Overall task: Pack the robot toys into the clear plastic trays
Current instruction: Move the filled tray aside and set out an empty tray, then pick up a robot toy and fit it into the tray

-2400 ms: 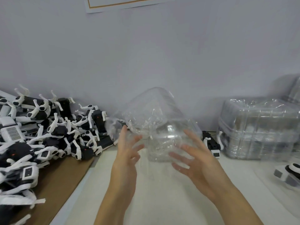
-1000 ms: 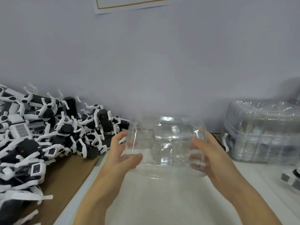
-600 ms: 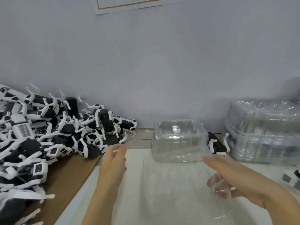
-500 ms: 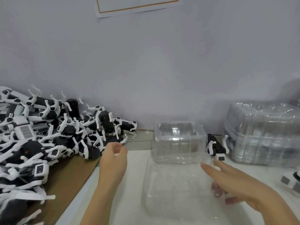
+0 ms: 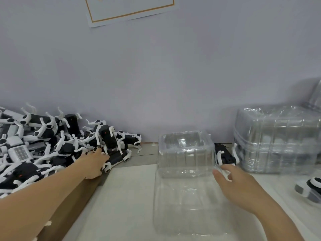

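A clear plastic tray [image 5: 186,199] lies open on the white mat, its deep half [image 5: 185,150] standing at the back. A big heap of black-and-white robot toys [image 5: 52,145] fills the left side. My left hand [image 5: 93,162] reaches into the heap's right edge and touches a robot toy [image 5: 115,160]; its fingertips are hidden, so a grip cannot be made out. My right hand [image 5: 234,183] hovers open by the tray's right rim, fingers spread toward a single robot toy [image 5: 225,154] that lies behind it.
A stack of clear trays [image 5: 276,140] stands at the back right against the wall. Another toy part [image 5: 309,188] lies at the right edge. Brown cardboard [image 5: 69,213] lies under the heap. A paper sheet [image 5: 130,9] hangs on the wall.
Both hands have let the tray down open on the mat. My left hand has moved left into the toy heap, and my right hand has shifted toward the single toy.
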Demonstrator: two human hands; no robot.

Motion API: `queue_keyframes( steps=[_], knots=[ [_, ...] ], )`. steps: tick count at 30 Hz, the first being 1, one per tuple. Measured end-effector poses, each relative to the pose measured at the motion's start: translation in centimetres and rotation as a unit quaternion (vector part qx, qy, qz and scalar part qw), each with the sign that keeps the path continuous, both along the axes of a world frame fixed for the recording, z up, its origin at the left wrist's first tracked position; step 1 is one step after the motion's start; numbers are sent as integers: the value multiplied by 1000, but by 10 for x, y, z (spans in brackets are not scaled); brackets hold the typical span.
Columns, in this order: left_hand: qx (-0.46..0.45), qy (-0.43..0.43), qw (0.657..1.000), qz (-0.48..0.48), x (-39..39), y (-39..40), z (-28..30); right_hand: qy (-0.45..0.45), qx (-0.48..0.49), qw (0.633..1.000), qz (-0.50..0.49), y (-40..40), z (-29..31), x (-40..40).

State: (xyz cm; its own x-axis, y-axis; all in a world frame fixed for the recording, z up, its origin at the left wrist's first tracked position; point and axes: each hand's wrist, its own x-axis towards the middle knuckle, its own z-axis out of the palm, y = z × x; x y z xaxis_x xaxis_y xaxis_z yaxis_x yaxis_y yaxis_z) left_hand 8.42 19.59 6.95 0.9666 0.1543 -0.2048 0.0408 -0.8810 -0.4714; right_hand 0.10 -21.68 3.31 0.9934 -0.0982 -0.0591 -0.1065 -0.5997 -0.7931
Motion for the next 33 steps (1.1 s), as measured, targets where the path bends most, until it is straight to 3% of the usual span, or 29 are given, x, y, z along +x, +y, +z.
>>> queue_keyframes(
  steps=[4,8,13,18,21,26,31,33],
  knots=[
    [8,-46,995,-86,1,-9,-6,-24,1,1000,-6,2,-1,1],
    [-119,-122,980,-103,-4,-21,-9,-45,-6,999,-6,6,-2,2],
    [-194,-224,947,-125,-18,-23,-6,-52,-12,999,-2,10,-4,3],
    [-372,-341,859,-88,-28,-41,18,-65,-8,998,-4,10,-5,4],
    [-422,-358,832,-47,-38,-59,39,-84,0,996,-2,11,-4,3],
    [-503,-416,757,-38,-57,-96,73,-217,-18,976,-22,27,9,-2],
    [-614,-466,632,-77,-84,-144,94,-282,69,951,104,77,15,-17],
    [-631,-471,608,-96,-95,-165,89,-281,115,943,134,92,13,-21]
  ],
)
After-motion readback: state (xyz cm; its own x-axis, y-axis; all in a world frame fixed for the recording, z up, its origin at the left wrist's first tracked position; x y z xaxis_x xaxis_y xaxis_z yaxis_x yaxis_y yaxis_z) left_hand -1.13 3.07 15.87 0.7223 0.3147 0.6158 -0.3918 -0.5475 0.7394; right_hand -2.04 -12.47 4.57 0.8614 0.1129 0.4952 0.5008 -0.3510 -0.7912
